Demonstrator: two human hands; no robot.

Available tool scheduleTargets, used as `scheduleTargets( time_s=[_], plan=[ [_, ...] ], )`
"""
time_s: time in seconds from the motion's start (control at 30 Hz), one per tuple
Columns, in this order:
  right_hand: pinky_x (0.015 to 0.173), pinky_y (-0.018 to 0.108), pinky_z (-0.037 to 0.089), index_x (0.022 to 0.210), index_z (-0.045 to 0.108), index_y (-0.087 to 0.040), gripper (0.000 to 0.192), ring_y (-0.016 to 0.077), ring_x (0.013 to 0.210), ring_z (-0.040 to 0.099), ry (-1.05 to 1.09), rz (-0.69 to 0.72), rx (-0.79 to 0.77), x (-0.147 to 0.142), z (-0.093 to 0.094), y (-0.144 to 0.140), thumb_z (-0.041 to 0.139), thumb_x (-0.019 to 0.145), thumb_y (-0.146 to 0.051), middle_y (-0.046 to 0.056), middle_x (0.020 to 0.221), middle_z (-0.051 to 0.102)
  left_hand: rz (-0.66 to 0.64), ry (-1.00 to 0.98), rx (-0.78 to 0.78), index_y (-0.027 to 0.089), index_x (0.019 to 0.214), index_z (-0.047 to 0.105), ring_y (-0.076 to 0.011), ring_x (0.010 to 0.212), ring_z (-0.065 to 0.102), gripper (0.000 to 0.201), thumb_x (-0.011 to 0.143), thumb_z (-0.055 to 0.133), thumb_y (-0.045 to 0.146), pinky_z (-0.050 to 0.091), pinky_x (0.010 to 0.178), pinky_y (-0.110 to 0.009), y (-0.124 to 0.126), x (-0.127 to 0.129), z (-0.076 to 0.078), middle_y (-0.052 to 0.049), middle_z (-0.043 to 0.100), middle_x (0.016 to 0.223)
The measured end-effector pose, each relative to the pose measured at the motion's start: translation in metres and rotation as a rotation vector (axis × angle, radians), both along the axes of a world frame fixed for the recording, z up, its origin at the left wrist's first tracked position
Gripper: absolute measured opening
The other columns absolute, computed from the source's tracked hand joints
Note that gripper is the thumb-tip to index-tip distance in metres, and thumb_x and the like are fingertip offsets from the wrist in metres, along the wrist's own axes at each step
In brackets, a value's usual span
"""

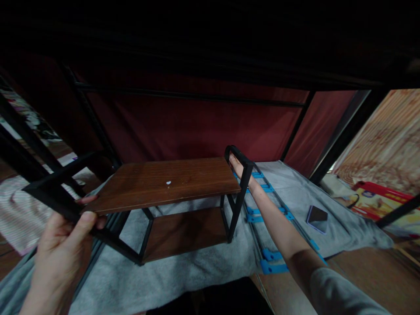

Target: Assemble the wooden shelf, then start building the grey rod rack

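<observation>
Red fabric point(203, 129) behind wooden shelf point(183, 175), grey cloth point(111, 280) beneath, left hand point(65, 238) clamped on shelf, right hand point(236, 165), grip unclear

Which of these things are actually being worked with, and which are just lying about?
Being worked with:
brown shelf
left hand, gripping one end
right hand, at the other end

Apparently just lying about:
phone, on grey cloth
poles with blue fittings
red-and-yellow box

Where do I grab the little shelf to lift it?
Probably the shelf's black side frames, coming from both ends at once: they rise above the top board as open loops, so fingers could wrap around the bars.
</observation>
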State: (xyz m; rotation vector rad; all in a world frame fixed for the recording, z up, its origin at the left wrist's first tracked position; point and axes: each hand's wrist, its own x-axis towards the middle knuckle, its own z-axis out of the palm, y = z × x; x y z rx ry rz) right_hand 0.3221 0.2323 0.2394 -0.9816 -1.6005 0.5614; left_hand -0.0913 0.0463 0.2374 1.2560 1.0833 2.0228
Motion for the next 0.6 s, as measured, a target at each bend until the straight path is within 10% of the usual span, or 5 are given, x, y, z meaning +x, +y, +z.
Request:
scheduleTargets(
  time_s=[0.33, 0.6],
  plan=[
    [0.070, 0.031, 0.046, 0.074, 0.049, -0.025, 0.041, 0.0163, 0.068, 0.050, -0.017, -0.035, 0.040, 0.000, 0.004, -0.004, 0.044, 0.092, -0.061, -0.002, 0.069, 0.052, 0.017, 0.005, -0.010, 0.025, 0.114, 0.072, -0.0084, 0.065, 0.051, 0.048, 0.069, 0.085, 0.036, 0.046, 0.061, -0.016, -0.002, -0.001, -0.003, 0.001, 0.056, 0.084],
    [0.089, 0.036, 0.048, 0.088, 0.059, -0.023, 0.044, 0.0231, 0.099, 0.056, 0.030, -0.053, 0.099, -0.009, 0.006, -0.007, 0.041, 0.091, -0.064, 0.006, 0.089, 0.062, 0.007, 0.022, 0.006, 0.024, 0.115, 0.071, -0.0089, 0.066, 0.052, 0.048, 0.070, 0.084, 0.035, 0.046, 0.060, -0.017, 0.000, -0.002, -0.004, 0.001, 0.056, 0.084]
  ],
)
